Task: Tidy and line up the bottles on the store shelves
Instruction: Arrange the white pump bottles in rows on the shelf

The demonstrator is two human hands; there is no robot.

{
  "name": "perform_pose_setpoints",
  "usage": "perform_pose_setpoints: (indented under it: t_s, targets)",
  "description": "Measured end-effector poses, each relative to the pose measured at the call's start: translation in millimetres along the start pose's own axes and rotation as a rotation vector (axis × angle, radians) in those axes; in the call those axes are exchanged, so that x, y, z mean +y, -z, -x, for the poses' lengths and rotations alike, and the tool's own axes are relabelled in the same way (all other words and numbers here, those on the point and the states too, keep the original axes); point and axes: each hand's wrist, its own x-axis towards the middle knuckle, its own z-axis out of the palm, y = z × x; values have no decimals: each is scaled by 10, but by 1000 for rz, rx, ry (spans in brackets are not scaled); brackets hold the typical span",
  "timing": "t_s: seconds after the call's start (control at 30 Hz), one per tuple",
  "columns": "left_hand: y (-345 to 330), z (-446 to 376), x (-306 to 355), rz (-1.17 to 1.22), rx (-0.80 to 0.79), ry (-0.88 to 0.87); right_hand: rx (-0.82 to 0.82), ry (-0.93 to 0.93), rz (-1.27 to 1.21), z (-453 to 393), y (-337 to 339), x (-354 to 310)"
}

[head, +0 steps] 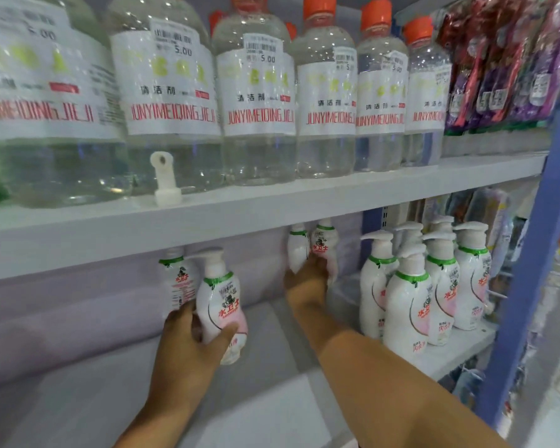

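My left hand (191, 337) grips two white pump bottles with green neck bands on the lower shelf: a front one (222, 305) and one behind it (178, 279). Deeper in, my right hand (307, 279) holds another pair of the same bottles (324, 247) near the back wall. A group of several matching pump bottles (427, 286) stands at the right end of the lower shelf. Above, large clear bottles with orange caps (259, 92) stand in a row on the upper shelf (272, 208).
A blue shelf upright (537, 253) bounds the right side. Packaged goods in purple and red (505, 66) hang at the upper right. A small white plastic hook (165, 179) stands on the upper shelf's front. The lower shelf floor (265, 367) is bare between my arms.
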Motion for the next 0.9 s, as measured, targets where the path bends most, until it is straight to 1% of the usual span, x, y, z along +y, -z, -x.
perform_pose_setpoints:
  t_s: [0.1,0.23,0.3,0.43,0.5,0.6,0.63,0.67,0.7,0.73,0.77,0.8,0.83,0.9]
  targets:
    - [95,-44,57,51,8,39,10,47,-46,87,45,-62]
    - [153,-80,94,42,-5,118,-107,127,-244,384,-43,-25]
    - [231,-84,77,27,-2,155,-204,191,-292,640,-6,-24]
    - [541,-68,-18,-29,20,215,-340,248,-373,1039,44,-195]
    - [715,-83,-35,-55,7,217,-438,264,-408,1117,118,-286]
    - [887,-56,-56,-62,-47,215,-678,223,-506,1093,298,-243]
    - [918,-35,-89,-56,-53,219,-691,170,-583,1063,340,-195]
    - [936,-13,-136,-47,-53,223,-630,81,-668,993,361,-148]
    - [942,10,-170,-37,-52,216,-489,-5,-752,895,389,-126]
    - [941,30,-185,-33,-53,207,-296,-72,-755,745,391,-98]
    - [932,45,-189,-33,-54,194,-110,-119,-683,564,396,-81]
    - [915,54,-199,-39,-59,182,15,-162,-581,367,389,-54]
    - [894,63,-204,-37,-64,172,85,-207,-476,190,371,-16]
    - [876,88,-236,-34,-64,179,100,-245,-372,-62,282,75]
